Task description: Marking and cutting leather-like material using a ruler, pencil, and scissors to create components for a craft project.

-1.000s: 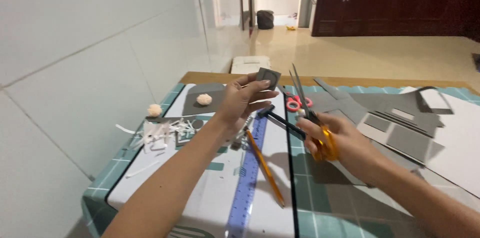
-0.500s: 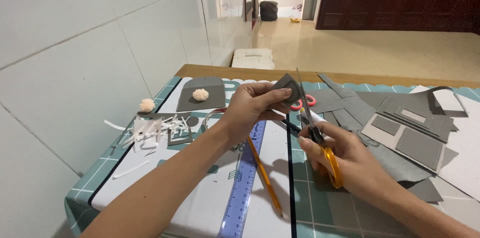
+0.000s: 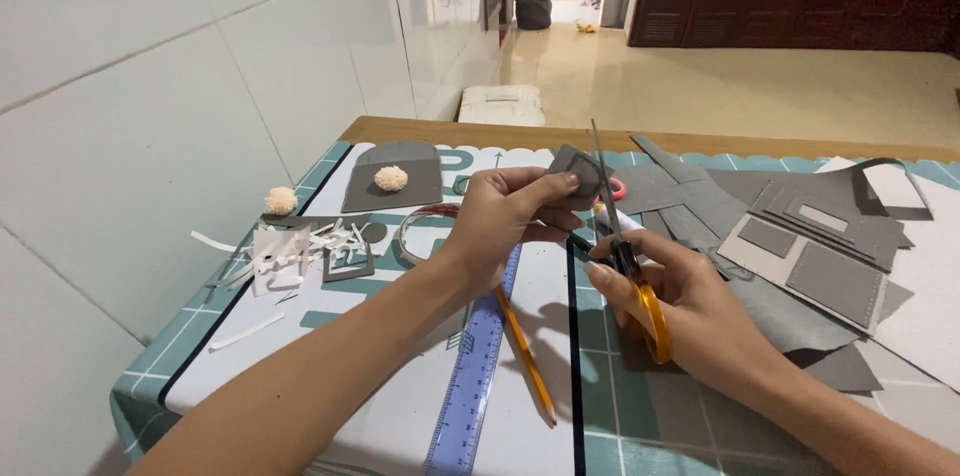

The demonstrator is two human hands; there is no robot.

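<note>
Head view: left hand [image 3: 505,221] pinches a small grey felt piece [image 3: 578,174] above the worktop [image 3: 400,406], right hand [image 3: 690,311] clamped on orange-handled scissors [image 3: 625,256] just beside that grip; short, steady snips suit best.

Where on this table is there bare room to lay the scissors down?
Bare white mat lies left of the blue ruler, below the white paper scraps. A smaller patch sits between the pencil and the mat's black line. The right side is crowded with grey felt pieces; the far left holds pom-poms and scraps.
</note>
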